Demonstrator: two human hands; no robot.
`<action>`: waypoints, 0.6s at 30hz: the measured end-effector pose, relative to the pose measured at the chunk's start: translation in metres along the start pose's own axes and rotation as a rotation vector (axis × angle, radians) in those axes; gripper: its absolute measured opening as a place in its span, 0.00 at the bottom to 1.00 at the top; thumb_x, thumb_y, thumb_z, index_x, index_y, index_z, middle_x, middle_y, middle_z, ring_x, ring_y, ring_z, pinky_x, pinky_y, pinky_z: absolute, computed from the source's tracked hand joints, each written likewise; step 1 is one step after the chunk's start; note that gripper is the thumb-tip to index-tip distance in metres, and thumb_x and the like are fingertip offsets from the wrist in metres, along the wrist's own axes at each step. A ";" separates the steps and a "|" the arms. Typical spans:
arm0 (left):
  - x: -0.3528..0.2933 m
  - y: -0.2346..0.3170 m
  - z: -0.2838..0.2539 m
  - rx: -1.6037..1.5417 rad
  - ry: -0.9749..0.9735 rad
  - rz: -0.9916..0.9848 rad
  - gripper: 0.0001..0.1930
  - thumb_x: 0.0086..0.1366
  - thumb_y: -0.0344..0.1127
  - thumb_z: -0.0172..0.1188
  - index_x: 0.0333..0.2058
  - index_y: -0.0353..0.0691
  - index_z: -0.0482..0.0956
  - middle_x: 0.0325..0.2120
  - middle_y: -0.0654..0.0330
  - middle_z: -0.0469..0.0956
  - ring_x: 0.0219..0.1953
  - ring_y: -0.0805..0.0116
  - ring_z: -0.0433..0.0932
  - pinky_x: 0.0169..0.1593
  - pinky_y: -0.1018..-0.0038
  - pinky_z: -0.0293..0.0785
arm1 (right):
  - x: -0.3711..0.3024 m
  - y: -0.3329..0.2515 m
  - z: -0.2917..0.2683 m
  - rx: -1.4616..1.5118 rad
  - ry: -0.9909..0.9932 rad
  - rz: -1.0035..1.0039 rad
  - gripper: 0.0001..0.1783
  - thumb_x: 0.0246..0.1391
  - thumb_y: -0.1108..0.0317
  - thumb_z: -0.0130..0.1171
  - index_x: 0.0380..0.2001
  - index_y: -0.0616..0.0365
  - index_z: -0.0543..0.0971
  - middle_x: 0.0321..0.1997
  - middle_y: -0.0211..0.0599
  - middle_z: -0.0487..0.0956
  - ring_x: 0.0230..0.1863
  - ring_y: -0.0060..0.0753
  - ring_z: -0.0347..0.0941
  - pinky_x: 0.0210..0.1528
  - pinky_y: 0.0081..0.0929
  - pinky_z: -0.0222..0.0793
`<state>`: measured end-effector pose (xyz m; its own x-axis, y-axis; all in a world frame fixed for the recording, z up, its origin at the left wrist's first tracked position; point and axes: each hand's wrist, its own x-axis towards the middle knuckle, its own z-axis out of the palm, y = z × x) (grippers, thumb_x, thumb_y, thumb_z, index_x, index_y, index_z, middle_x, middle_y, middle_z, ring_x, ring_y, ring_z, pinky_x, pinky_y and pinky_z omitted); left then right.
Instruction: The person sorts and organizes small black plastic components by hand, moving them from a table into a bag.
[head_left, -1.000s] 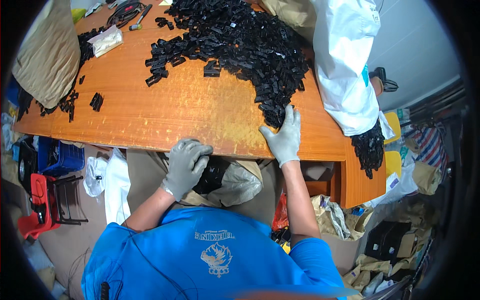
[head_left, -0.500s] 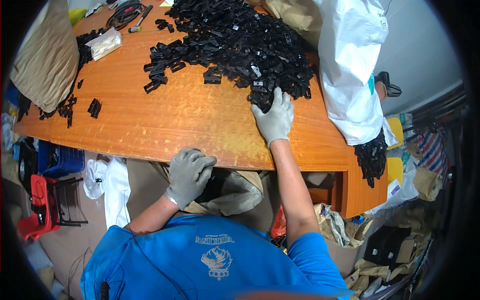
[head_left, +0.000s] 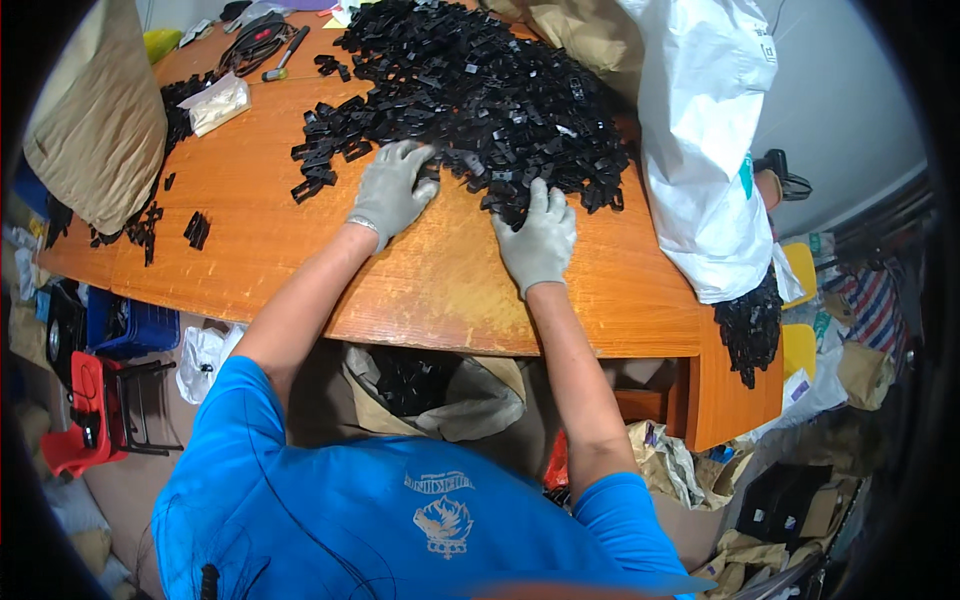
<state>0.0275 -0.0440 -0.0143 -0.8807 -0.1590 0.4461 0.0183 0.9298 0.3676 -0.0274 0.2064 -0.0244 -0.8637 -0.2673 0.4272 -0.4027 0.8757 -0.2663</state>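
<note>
A large heap of small black plastic clip-like parts (head_left: 500, 100) covers the far middle of the wooden table (head_left: 270, 210). My left hand (head_left: 392, 190), in a grey glove, reaches to the heap's near edge. Its thumb stands apart from the fingers, with a black part showing in the gap. At the heap's near right edge lies my gloved right hand (head_left: 540, 245), fingers spread and tips against several parts. Below the table edge, in front of me, an open sack (head_left: 485, 400) has black parts (head_left: 410, 380) inside.
A tall white sack (head_left: 700, 150) stands on the right, a brown paper sack (head_left: 95, 130) on the left. Further back are a hammer (head_left: 287, 54), coiled cable (head_left: 258, 42) and a small white packet (head_left: 217, 104). A red chair (head_left: 85, 420) and blue crate (head_left: 130, 322) are at lower left.
My left hand has moved from above the sack at the table edge, forward to the heap. My right hand has come slightly back and left, still at the heap's edge.
</note>
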 end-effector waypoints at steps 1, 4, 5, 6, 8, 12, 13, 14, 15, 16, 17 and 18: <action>0.004 0.007 0.000 -0.011 -0.002 0.014 0.26 0.70 0.39 0.67 0.66 0.44 0.77 0.63 0.49 0.77 0.67 0.44 0.73 0.71 0.52 0.69 | 0.000 0.001 -0.003 0.012 -0.019 0.006 0.51 0.55 0.46 0.76 0.76 0.51 0.67 0.73 0.53 0.68 0.70 0.67 0.65 0.71 0.61 0.66; -0.003 0.020 0.000 -0.026 -0.123 -0.064 0.21 0.69 0.37 0.68 0.60 0.44 0.83 0.61 0.51 0.78 0.65 0.47 0.75 0.69 0.53 0.70 | 0.004 0.000 -0.006 0.002 -0.068 0.029 0.50 0.57 0.45 0.75 0.76 0.52 0.66 0.73 0.52 0.67 0.71 0.64 0.63 0.72 0.59 0.63; -0.008 0.021 0.000 -0.027 -0.128 -0.063 0.21 0.69 0.37 0.68 0.60 0.44 0.83 0.61 0.51 0.78 0.65 0.47 0.75 0.69 0.53 0.70 | 0.006 -0.002 -0.005 0.012 -0.081 0.027 0.49 0.57 0.45 0.74 0.76 0.52 0.66 0.74 0.52 0.66 0.72 0.64 0.62 0.73 0.58 0.62; -0.013 0.021 -0.002 -0.053 -0.138 -0.038 0.21 0.68 0.36 0.68 0.60 0.44 0.83 0.60 0.52 0.79 0.65 0.47 0.75 0.69 0.54 0.71 | 0.009 -0.003 -0.004 0.025 -0.096 0.033 0.48 0.58 0.46 0.73 0.76 0.53 0.66 0.74 0.52 0.66 0.72 0.63 0.61 0.74 0.57 0.61; -0.023 0.029 -0.010 -0.069 -0.147 -0.002 0.20 0.67 0.35 0.68 0.58 0.45 0.83 0.59 0.53 0.80 0.64 0.47 0.76 0.66 0.54 0.72 | 0.015 -0.006 0.001 0.017 -0.093 0.029 0.49 0.58 0.46 0.73 0.76 0.53 0.66 0.74 0.52 0.66 0.73 0.62 0.62 0.75 0.57 0.60; -0.050 0.041 -0.023 -0.130 -0.152 0.092 0.19 0.67 0.35 0.67 0.56 0.46 0.83 0.57 0.51 0.81 0.61 0.45 0.78 0.65 0.53 0.74 | 0.023 -0.013 0.011 0.028 -0.079 -0.027 0.49 0.57 0.45 0.74 0.76 0.53 0.66 0.74 0.50 0.66 0.73 0.60 0.62 0.75 0.55 0.59; -0.056 0.045 -0.027 -0.123 -0.145 0.087 0.19 0.67 0.35 0.67 0.56 0.46 0.83 0.57 0.51 0.81 0.61 0.45 0.78 0.65 0.53 0.74 | 0.025 -0.016 0.013 0.033 -0.077 -0.037 0.49 0.57 0.45 0.74 0.76 0.53 0.66 0.74 0.50 0.66 0.73 0.60 0.62 0.75 0.55 0.59; -0.061 0.048 -0.030 -0.125 -0.159 0.091 0.19 0.67 0.36 0.68 0.56 0.46 0.83 0.57 0.50 0.81 0.61 0.44 0.78 0.65 0.53 0.74 | 0.027 -0.018 0.013 0.034 -0.083 -0.028 0.49 0.57 0.45 0.74 0.76 0.53 0.66 0.74 0.50 0.66 0.73 0.59 0.62 0.75 0.55 0.60; -0.064 0.050 -0.033 -0.128 -0.172 0.096 0.19 0.67 0.36 0.68 0.56 0.46 0.83 0.57 0.50 0.81 0.61 0.44 0.78 0.65 0.53 0.74 | 0.030 -0.020 0.014 0.034 -0.088 -0.018 0.49 0.56 0.45 0.75 0.75 0.53 0.67 0.73 0.49 0.67 0.73 0.58 0.62 0.75 0.55 0.60; -0.068 0.049 -0.034 -0.129 -0.167 0.098 0.21 0.66 0.36 0.68 0.57 0.46 0.83 0.58 0.50 0.80 0.63 0.44 0.77 0.65 0.53 0.74 | 0.032 -0.022 0.016 0.043 -0.089 -0.032 0.49 0.56 0.45 0.75 0.75 0.53 0.67 0.73 0.49 0.67 0.73 0.58 0.62 0.75 0.55 0.60; -0.071 0.050 -0.035 -0.123 -0.162 0.091 0.21 0.66 0.36 0.68 0.57 0.46 0.83 0.58 0.50 0.80 0.63 0.44 0.77 0.65 0.53 0.74 | 0.034 -0.021 0.019 0.039 -0.058 -0.036 0.49 0.56 0.46 0.75 0.75 0.52 0.67 0.72 0.49 0.68 0.72 0.58 0.64 0.74 0.55 0.61; -0.074 0.053 -0.037 -0.136 -0.141 0.075 0.21 0.66 0.37 0.69 0.58 0.46 0.83 0.59 0.49 0.80 0.63 0.44 0.77 0.65 0.53 0.74 | 0.035 -0.018 0.022 0.035 -0.028 -0.038 0.49 0.55 0.46 0.75 0.75 0.52 0.67 0.72 0.49 0.68 0.71 0.58 0.65 0.73 0.55 0.62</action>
<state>0.1110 0.0048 0.0021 -0.9318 -0.0346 0.3612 0.1414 0.8822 0.4492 -0.0571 0.1720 -0.0232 -0.8555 -0.3121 0.4133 -0.4457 0.8500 -0.2808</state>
